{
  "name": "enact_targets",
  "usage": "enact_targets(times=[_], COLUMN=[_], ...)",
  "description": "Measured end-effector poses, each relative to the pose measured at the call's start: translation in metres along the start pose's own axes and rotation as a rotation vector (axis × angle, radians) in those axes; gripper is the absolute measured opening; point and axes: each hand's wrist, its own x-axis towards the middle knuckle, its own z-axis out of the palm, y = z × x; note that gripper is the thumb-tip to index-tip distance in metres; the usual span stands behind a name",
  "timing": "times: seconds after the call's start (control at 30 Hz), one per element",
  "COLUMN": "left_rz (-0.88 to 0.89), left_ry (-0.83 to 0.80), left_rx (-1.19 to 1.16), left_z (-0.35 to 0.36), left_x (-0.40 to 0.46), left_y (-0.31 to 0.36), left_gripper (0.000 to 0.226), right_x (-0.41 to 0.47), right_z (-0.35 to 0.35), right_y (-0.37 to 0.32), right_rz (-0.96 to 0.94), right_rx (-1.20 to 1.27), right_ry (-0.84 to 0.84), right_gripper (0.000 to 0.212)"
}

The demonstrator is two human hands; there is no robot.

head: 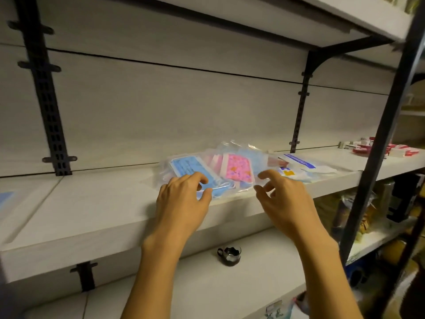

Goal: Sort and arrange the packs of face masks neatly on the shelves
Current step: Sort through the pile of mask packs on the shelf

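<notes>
A loose heap of clear-wrapped face mask packs lies on the white middle shelf [92, 203]. A blue mask pack [188, 168] sits at its left front, a pink patterned pack [238, 168] beside it, and white packs with a blue strip [299, 161] to the right. My left hand [184, 196] pinches the near edge of the blue pack between thumb and curled fingers. My right hand [280, 192] hovers just in front of the pink pack with fingers spread and curved, holding nothing.
A small dark glass cup [229, 255] stands on the lower shelf. Red and white boxes [368, 147] sit far right on the middle shelf. A black upright post [377, 157] rises at the right. A blue item [5, 199] shows at the left edge.
</notes>
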Motion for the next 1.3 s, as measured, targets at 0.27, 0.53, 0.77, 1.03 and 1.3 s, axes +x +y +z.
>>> enact_targets(times=[0.27,0.53,0.77,1.03,1.3], left_rz=[-0.091,-0.486,-0.698,-0.810,-0.773], left_ry=[0.068,0.141,0.086,0.172,0.242], left_rx=[0.045,0.267,0.324,0.209,0.102], left_z=[0.050,0.058,0.061,0.058,0.057], left_x=[0.040,0.060,0.057,0.055,0.051], left_y=[0.021,0.012,0.002,0.007,0.004], left_gripper=[0.018,0.026,0.057,0.064,0.008], right_x=[0.060,0.129,0.155,0.152,0.153], right_z=[0.007,0.023,0.059,0.073,0.075], right_y=[0.076,0.096,0.080,0.091,0.094], right_rz=[-0.046,-0.182,-0.154,-0.098,-0.048], right_rx=[-0.003,-0.002,-0.041,0.090,0.109], right_ry=[-0.043,-0.105,-0.199,-0.205,-0.195], right_gripper=[0.031,0.034,0.050,0.053,0.032])
